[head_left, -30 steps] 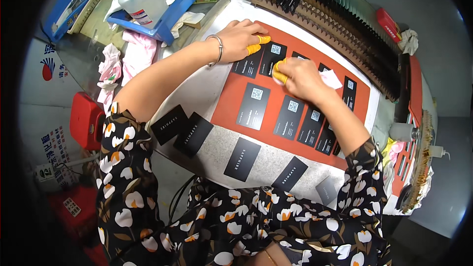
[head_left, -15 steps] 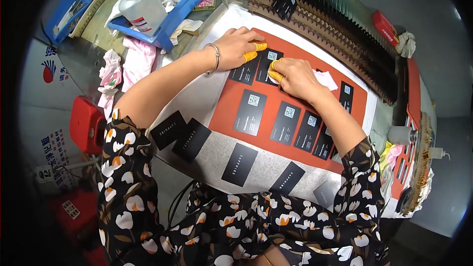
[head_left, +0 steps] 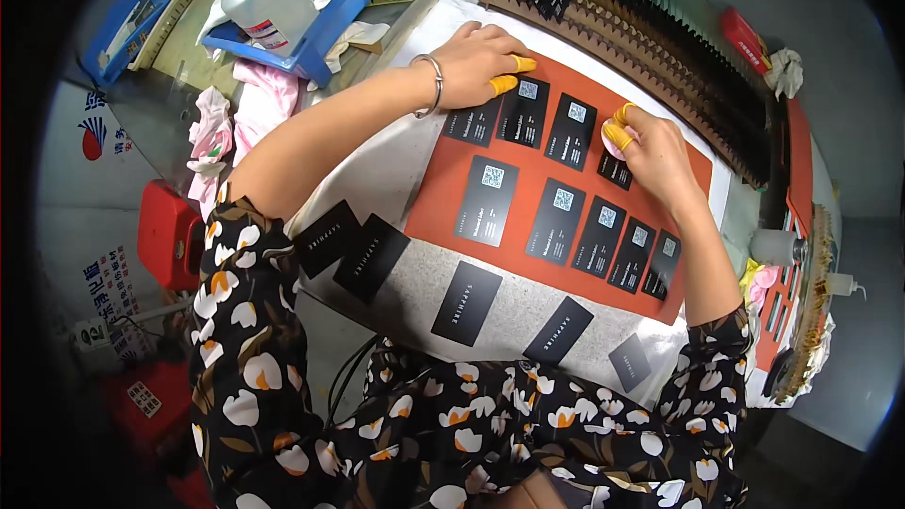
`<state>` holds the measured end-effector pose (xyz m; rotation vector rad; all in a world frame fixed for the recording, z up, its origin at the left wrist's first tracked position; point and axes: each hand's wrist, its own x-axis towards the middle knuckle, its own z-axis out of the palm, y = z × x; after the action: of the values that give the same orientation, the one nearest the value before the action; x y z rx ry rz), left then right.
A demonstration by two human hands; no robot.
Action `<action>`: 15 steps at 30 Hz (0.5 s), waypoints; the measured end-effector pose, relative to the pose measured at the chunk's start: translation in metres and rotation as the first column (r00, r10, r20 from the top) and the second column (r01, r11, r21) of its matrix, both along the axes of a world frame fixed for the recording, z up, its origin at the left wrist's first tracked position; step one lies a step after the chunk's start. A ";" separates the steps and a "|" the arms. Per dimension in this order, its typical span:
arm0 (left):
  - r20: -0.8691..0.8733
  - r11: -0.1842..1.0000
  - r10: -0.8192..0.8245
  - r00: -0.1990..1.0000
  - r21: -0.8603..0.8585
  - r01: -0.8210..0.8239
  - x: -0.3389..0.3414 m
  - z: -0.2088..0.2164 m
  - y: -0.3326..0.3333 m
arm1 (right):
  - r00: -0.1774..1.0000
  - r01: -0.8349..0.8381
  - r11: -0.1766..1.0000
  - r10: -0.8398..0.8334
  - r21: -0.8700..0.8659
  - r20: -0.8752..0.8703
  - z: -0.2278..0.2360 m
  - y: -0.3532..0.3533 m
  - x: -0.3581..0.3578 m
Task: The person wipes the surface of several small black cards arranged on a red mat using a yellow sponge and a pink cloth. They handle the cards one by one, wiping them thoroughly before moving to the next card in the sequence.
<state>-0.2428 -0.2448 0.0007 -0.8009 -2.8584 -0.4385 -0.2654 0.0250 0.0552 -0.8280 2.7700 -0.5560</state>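
Black cards point(head_left: 485, 201), each with a white square code and small print, lie in two rows on an orange-red mat point(head_left: 429, 190). Flat across the mat's far left corner, my left hand point(head_left: 479, 68) has its fingers spread, with yellow finger cots on two of them. The cots touch the upper edge of a black card point(head_left: 524, 118). My right hand point(head_left: 657, 153), also in yellow cots, pinches a pinkish white cloth point(head_left: 618, 138) against a card point(head_left: 615, 170) in the far row. Fingers and cloth hide that card's upper part.
Several loose black cards point(head_left: 467, 304) lie on the grey strip nearest me, some overlapping. Behind the mat stand brown notched racks point(head_left: 622, 61) holding upright black cards. A blue tray point(head_left: 330, 24) with a squeeze bottle point(head_left: 269, 2) is at far left, beside pink cloths point(head_left: 264, 108).
My right hand has moved right along the far row with the cloth, uncovering cards it hid before. My left hand has shifted slightly right and stays spread at the far left cards.
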 end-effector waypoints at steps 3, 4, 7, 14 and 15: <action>-0.062 0.994 -0.102 0.993 0.040 0.105 -0.011 -0.004 0.027 | 1.000 0.001 0.996 0.000 -0.085 0.018 -0.020 0.007 0.008; -0.055 0.993 -0.113 0.992 0.036 0.115 -0.016 -0.006 0.036 | 0.995 -0.053 0.993 0.044 -0.103 -0.088 -0.022 0.005 0.012; 0.002 0.995 -0.099 0.995 -0.013 0.100 -0.017 -0.011 0.050 | 0.988 -0.133 0.959 0.108 -0.251 -0.112 -0.040 -0.011 0.016; 0.028 0.995 -0.068 0.997 -0.070 0.070 -0.014 -0.005 0.050 | 0.916 -0.271 0.959 0.231 -0.082 -0.329 -0.055 -0.024 0.009; 0.039 0.996 -0.067 0.997 -0.065 0.069 -0.015 -0.004 0.049 | 0.917 -0.283 0.956 0.244 -0.082 -0.314 -0.055 -0.026 0.016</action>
<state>-0.2576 -0.1954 -0.0035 -0.9129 -2.9004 -0.3721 -0.2491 -0.0009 -0.0001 -1.3994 2.8350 -0.6013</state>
